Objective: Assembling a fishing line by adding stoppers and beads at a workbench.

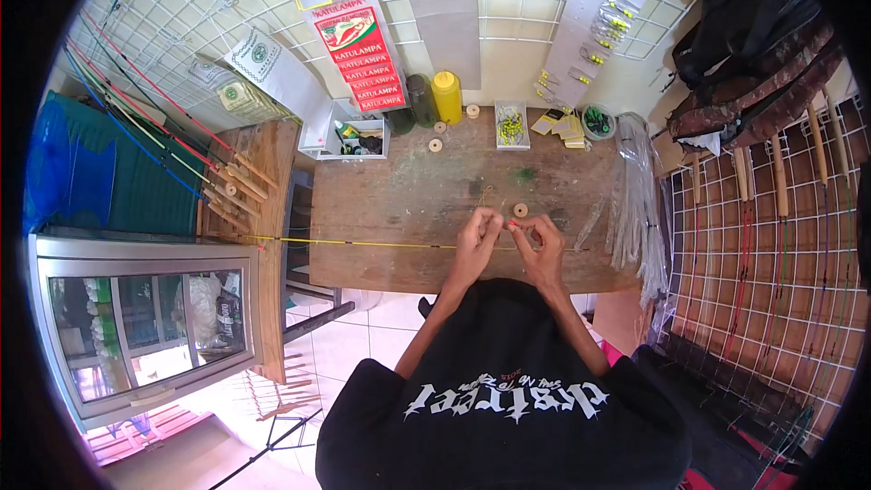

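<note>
Over the wooden table (381, 200), my two hands are close together with fingers pinched. My right hand (543, 252) has a tiny red-orange piece (513, 226) at its fingertips, too small to name more exactly. What the closed fingers of my left hand (477, 240) hold is too small to make out. A thin yellowish loop of line (488, 191) shows just beyond my left fingertips. Next to my right fingers, a small wooden spool (520, 210) rests on the table. A slim yellow fishing rod (390, 244) lies across the table from the left, passing behind or under my hands.
Along the back stand a yellow bottle (446, 97), a white box of small yellow-green items (512, 124) and a white organizer (358, 141). Clear plastic sleeves (640, 209) pile at the right. Rods with cork handles (778, 163) hang on the right grid; a glass cabinet (150, 318) is left.
</note>
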The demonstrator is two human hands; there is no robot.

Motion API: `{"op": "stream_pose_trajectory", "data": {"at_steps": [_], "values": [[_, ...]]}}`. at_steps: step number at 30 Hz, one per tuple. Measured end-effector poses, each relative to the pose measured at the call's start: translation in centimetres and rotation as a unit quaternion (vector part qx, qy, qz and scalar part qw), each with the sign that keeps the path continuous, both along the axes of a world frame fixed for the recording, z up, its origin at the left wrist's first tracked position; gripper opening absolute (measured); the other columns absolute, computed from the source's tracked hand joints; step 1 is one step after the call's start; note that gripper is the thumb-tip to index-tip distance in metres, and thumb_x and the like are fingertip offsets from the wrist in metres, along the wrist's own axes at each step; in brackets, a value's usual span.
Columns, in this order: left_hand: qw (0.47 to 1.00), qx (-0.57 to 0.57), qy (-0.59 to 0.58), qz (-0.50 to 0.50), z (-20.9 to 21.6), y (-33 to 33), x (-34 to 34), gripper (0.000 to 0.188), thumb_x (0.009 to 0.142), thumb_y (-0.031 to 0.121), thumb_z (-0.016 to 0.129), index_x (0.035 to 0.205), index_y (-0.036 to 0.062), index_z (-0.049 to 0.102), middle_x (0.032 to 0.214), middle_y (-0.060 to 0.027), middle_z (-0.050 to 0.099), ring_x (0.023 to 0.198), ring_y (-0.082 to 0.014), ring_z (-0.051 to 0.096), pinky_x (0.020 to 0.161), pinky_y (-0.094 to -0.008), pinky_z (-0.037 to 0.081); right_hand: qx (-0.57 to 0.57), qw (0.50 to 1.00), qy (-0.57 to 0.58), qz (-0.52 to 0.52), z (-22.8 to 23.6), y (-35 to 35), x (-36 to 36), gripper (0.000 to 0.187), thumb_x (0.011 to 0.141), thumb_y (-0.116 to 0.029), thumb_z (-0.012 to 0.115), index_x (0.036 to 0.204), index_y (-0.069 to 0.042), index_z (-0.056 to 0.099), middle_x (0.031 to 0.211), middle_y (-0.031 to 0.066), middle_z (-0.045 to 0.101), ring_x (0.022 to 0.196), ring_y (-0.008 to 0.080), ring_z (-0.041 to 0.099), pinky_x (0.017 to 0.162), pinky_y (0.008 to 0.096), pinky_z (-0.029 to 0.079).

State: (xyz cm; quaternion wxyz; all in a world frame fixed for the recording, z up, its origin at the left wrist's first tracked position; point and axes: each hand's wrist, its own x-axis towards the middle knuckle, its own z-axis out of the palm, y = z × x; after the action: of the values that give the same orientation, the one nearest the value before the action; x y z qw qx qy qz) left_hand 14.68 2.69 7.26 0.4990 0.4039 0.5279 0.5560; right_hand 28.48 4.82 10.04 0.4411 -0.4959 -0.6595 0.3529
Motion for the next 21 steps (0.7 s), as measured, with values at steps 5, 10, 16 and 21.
{"op": "stream_pose_trajectory", "data": {"at_steps": [5, 10, 16, 21], "values": [[0.993, -0.013, -0.112, -0.043, 1.0, 0.1, 0.5, 0.018, 0.089, 0.009, 0.065, 0.104, 0.0010, 0.058, 0.090, -0.0030, 0.065, 0.082, -0.0067, 0.059, 0.072, -0.0208, 0.045, -0.011, 1.000, -0.003, -0.019, 0.5, 0.1, 0.1, 0.011, 0.080, -0.002, 0.067, 0.090, 0.000, 0.066, 0.082, 0.0104, 0.062, 0.074, 0.0202, 0.059, 0.064, 0.0299, 0.044], [0.985, -0.025, -0.170, -0.021, 1.0, 0.1, 0.5, 0.018, 0.087, 0.007, 0.067, 0.103, 0.0015, 0.061, 0.094, -0.0040, 0.067, 0.082, -0.0070, 0.058, 0.071, -0.0216, 0.044, 0.033, 0.999, 0.001, -0.001, 0.2, 0.0, 0.0, 0.013, 0.078, 0.000, 0.068, 0.090, 0.001, 0.065, 0.083, 0.0118, 0.063, 0.077, 0.0229, 0.062, 0.068, 0.0320, 0.047], [0.989, -0.022, -0.146, 0.000, 1.4, -0.1, 0.5, 0.011, 0.087, 0.006, 0.066, 0.097, 0.0028, 0.063, 0.091, -0.0052, 0.068, 0.079, -0.0073, 0.059, 0.070, -0.0221, 0.044, 0.052, 0.998, -0.006, 0.022, 0.4, 0.1, 0.2, 0.015, 0.078, 0.000, 0.069, 0.092, 0.000, 0.065, 0.082, 0.0114, 0.062, 0.074, 0.0226, 0.061, 0.067, 0.0322, 0.048], [0.984, -0.020, -0.174, 0.024, 1.0, 0.1, 0.0, 0.007, 0.089, 0.005, 0.064, 0.096, 0.0029, 0.062, 0.090, -0.0062, 0.068, 0.078, -0.0084, 0.059, 0.069, -0.0225, 0.045, 0.025, 0.997, -0.040, 0.056, 1.8, 0.2, 0.8, 0.014, 0.082, -0.005, 0.068, 0.094, 0.000, 0.064, 0.074, 0.0106, 0.057, 0.066, 0.0194, 0.055, 0.062, 0.0300, 0.044]]}}
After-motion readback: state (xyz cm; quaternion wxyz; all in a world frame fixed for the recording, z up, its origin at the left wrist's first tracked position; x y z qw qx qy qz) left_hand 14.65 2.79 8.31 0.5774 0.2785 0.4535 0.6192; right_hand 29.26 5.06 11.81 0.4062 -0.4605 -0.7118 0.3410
